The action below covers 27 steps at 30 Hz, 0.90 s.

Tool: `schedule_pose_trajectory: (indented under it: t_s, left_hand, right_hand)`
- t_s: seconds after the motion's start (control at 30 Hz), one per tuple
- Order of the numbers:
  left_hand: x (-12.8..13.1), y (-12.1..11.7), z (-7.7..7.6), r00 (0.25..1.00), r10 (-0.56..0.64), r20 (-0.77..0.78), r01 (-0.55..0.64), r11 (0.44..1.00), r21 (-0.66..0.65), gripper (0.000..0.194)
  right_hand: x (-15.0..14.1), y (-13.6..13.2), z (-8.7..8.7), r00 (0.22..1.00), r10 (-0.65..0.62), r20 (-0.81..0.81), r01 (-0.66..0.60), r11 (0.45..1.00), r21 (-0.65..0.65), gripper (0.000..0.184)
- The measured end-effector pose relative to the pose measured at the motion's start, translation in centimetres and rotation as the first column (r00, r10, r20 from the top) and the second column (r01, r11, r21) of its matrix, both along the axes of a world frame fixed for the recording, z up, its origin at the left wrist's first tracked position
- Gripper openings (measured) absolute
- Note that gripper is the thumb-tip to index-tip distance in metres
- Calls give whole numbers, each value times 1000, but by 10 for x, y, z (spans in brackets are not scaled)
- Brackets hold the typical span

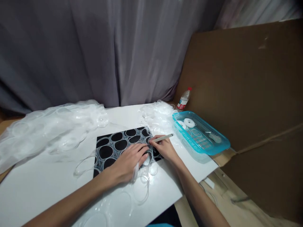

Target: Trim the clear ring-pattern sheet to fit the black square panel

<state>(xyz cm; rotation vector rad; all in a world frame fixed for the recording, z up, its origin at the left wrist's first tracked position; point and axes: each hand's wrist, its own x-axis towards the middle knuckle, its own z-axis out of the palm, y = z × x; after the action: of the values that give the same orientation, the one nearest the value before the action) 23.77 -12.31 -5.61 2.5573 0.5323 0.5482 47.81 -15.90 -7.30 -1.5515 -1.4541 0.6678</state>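
Note:
My left hand (130, 160) lies flat across a black sheet (120, 145) patterned with rows of pale-rimmed circles, its fingers stretched out. Near its thumb and under the palm are clear, ring-edged pieces of film (147, 160), partly hidden. At the sheet's right side, my right hand (163, 146) is closed around a slim pale pen-like tool (163, 137). The tool slants, with its dark-tipped end pointing up and to the right. Its working tip is hidden by the fingers, close to the left fingertips. Loose clear loops of film (141, 189) lie below my left hand.
A white board (59, 189) covers the table. Heaps of clear film lie at the left (59, 123) and back (158, 115). A blue basket (203, 151) with white rolls stands right, before a red-capped bottle (183, 100). Cardboard (248, 85) walls the right; a grey curtain (94, 50) hangs behind.

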Motion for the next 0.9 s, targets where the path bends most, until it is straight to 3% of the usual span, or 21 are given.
schedule_pose_trajectory:
  t_s: [0.2,0.47,0.9]
  left_hand:
    - [5,-1,-22,992,4,-122,6,996,87,52]
    - [8,-3,-37,996,22,-88,-8,987,157,51]
    - [12,-4,-37,999,6,-35,-2,994,114,49]
  right_hand:
    - [16,1,4,996,-3,84,5,999,-32,23]
    - [11,7,4,993,62,97,-53,995,-86,20]
    - [15,7,7,989,114,93,-102,987,-127,17]
